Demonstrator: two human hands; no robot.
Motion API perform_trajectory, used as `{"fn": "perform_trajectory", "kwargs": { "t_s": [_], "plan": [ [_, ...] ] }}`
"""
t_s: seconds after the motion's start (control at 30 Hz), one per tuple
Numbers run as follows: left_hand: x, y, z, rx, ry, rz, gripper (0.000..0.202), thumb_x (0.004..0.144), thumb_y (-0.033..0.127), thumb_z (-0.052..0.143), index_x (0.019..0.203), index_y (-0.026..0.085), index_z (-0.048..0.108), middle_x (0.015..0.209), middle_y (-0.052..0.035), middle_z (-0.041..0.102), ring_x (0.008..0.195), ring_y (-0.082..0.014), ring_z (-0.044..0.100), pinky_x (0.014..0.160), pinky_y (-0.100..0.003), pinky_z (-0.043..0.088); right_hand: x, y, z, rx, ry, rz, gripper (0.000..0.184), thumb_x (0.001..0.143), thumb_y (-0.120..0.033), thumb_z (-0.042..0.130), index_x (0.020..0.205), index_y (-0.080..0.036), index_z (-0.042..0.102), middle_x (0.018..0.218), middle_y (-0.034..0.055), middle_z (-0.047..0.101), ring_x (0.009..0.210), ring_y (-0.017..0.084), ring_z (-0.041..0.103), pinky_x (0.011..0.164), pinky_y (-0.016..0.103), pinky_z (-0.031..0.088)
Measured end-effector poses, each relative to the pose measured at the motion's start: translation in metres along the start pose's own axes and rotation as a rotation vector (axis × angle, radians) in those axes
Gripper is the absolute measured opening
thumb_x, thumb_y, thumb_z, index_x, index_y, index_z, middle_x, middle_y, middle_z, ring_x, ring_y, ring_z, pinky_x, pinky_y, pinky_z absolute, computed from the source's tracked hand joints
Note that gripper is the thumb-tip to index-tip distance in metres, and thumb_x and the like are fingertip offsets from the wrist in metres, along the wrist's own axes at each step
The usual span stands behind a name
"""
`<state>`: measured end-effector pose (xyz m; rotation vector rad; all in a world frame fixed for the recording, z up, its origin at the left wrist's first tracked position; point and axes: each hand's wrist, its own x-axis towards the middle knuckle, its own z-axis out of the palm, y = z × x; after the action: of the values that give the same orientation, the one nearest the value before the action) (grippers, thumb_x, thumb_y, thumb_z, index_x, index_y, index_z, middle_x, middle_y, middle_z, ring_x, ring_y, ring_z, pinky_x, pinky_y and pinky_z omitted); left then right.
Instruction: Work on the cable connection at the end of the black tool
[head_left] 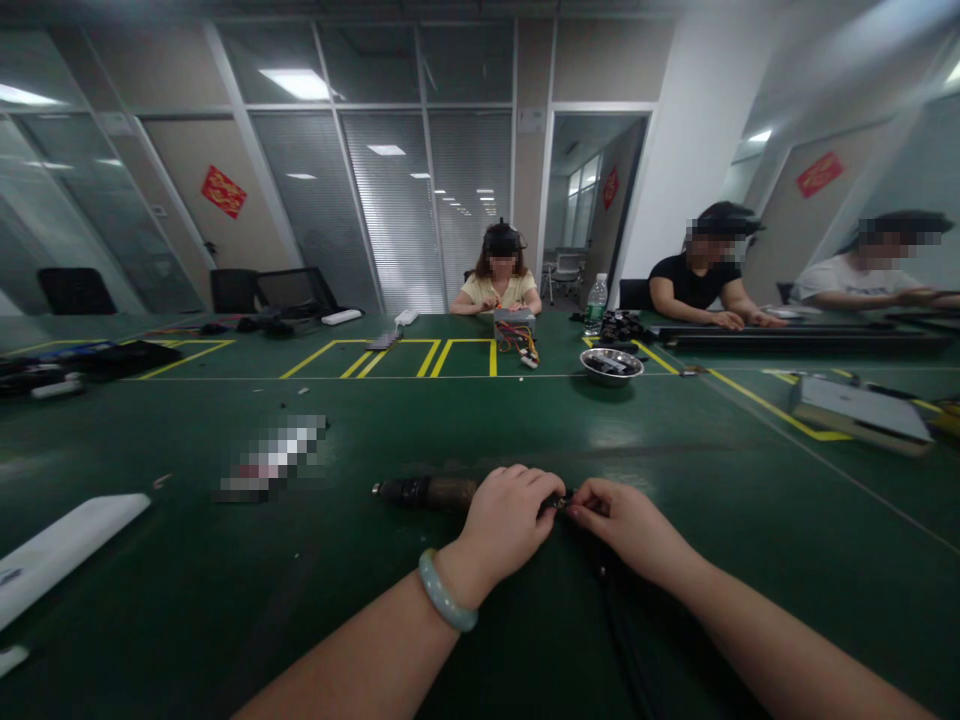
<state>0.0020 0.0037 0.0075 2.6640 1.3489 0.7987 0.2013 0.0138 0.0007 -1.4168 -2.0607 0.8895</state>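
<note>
My left hand (511,520) is closed round the right end of a dark cylindrical tool (427,491) that lies on the green table (450,430). A pale green bangle (446,592) sits on that wrist. My right hand (619,518) pinches a small part at the tool's tip, right against the left hand's fingers. What the fingertips pinch is too small to make out. A thin black cable (619,625) runs from under the hands toward me.
A metal bowl (611,365) stands past the hands, with a plastic bottle (595,304) behind it. Across the table a person (501,280) works on a wired box (514,325). Two more people sit at the far right. A white flat piece (60,550) lies at the left.
</note>
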Motion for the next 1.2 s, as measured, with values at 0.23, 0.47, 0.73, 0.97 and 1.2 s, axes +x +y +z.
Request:
{"fn": "perform_trajectory", "kwargs": {
  "t_s": [0.23,0.47,0.73,0.97,1.2],
  "plan": [
    [0.0001,0.0,0.0001,-0.018,-0.002,0.015,0.013,0.084,0.018,0.062,0.096,0.024,0.059,0.098,0.0026,0.064,0.095,-0.0197,0.056,0.084,-0.035,0.041,-0.0005,-0.0005,0.0,0.002,0.003,-0.004,0.013,0.086,-0.031,0.057,0.086,-0.021,0.065,0.081,0.0005,0.069,0.074,0.017,0.063,0.064,0.025,0.043],
    [0.0005,0.0007,-0.0009,0.007,-0.013,0.012,0.017,0.084,0.018,0.061,0.099,0.025,0.059,0.099,0.003,0.064,0.096,-0.0187,0.056,0.085,-0.034,0.041,0.0,0.0007,-0.0001,-0.005,-0.004,-0.011,0.013,0.086,-0.031,0.056,0.086,-0.021,0.065,0.081,-0.0001,0.069,0.074,0.016,0.063,0.063,0.024,0.042],
    [0.0008,0.001,-0.0009,-0.005,-0.013,0.004,0.014,0.084,0.019,0.061,0.097,0.024,0.06,0.098,0.0012,0.065,0.096,-0.02,0.056,0.085,-0.035,0.041,0.0007,0.0026,0.0008,-0.011,0.012,-0.029,0.013,0.086,-0.03,0.057,0.085,-0.021,0.065,0.079,-0.0004,0.069,0.072,0.015,0.063,0.062,0.023,0.042],
    [0.0014,0.0008,-0.0003,0.011,-0.015,-0.028,0.021,0.084,0.019,0.06,0.104,0.026,0.058,0.1,0.0006,0.064,0.095,-0.02,0.056,0.084,-0.034,0.04,-0.0005,0.0033,0.0017,0.012,0.017,-0.001,0.012,0.085,-0.03,0.058,0.084,-0.021,0.065,0.079,-0.0007,0.069,0.071,0.014,0.063,0.061,0.023,0.041],
    [0.0013,0.0007,0.0005,-0.009,-0.028,-0.005,0.015,0.085,0.018,0.057,0.097,0.025,0.06,0.099,0.0017,0.064,0.094,-0.0191,0.056,0.085,-0.034,0.04,-0.0001,0.0033,0.0016,0.041,0.023,-0.011,0.011,0.085,-0.029,0.058,0.085,-0.02,0.065,0.079,-0.0002,0.069,0.071,0.014,0.062,0.061,0.022,0.041]
  ]
}}
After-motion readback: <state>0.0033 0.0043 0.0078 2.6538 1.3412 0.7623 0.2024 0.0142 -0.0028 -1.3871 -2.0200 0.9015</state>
